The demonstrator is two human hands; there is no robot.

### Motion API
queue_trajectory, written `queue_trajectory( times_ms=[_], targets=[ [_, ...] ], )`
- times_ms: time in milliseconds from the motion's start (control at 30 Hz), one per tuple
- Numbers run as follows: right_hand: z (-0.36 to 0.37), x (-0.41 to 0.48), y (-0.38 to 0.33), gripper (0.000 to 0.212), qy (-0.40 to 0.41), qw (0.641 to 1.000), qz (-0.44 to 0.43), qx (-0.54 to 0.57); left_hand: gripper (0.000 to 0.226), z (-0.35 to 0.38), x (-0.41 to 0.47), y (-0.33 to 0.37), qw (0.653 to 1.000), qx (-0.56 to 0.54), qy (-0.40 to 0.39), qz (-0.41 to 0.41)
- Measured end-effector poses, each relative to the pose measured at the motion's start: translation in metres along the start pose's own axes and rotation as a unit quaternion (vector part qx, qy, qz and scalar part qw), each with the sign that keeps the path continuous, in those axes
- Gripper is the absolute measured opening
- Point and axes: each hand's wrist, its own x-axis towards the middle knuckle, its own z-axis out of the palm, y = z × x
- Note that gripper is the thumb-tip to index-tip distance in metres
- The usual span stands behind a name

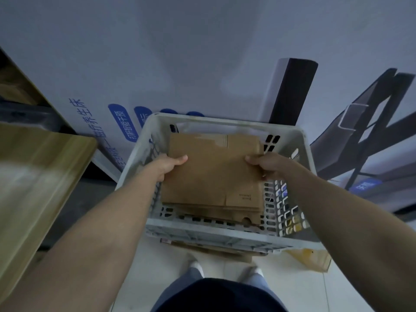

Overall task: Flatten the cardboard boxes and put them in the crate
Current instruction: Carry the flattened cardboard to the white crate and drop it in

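Note:
A flattened brown cardboard box point(213, 170) lies inside the white slotted plastic crate point(227, 238), on top of other flattened cardboard point(225, 213). My left hand point(167, 166) grips the box's left edge, thumb on top. At the right edge my right hand point(267, 165) holds it the same way, fingers under the cardboard and hidden. Both forearms reach down into the crate from the near side.
A wooden table point(38, 176) stands at the left. A large white printed board point(180, 64) leans behind the crate, with a dark post point(290, 91) beside it. More cardboard point(209, 249) lies under the crate's near side, a yellowish bag point(313, 258) at its right. My feet stand on pale floor tiles.

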Motion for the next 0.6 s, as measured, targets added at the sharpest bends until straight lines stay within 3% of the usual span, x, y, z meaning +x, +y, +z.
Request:
queue_trajectory(
  times_ms=[133,267,400,600],
  targets=[
    [0.011,0.023,0.02,0.028,0.025,0.999,0.017,-0.02,0.066,0.01,0.022,-0.014,0.997,0.059,-0.023,-0.036],
    [0.019,0.057,0.037,0.049,0.071,0.997,0.017,-0.032,0.063,0.021,0.052,-0.025,0.992,0.102,-0.046,-0.059],
    [0.03,0.088,0.053,0.055,0.09,0.99,0.055,-0.097,0.072,0.036,0.084,-0.038,0.982,0.188,0.009,-0.024],
    [0.039,0.115,0.066,0.039,0.11,0.969,0.078,-0.206,0.055,0.045,0.111,-0.053,0.961,0.276,0.038,0.005]
  ],
)
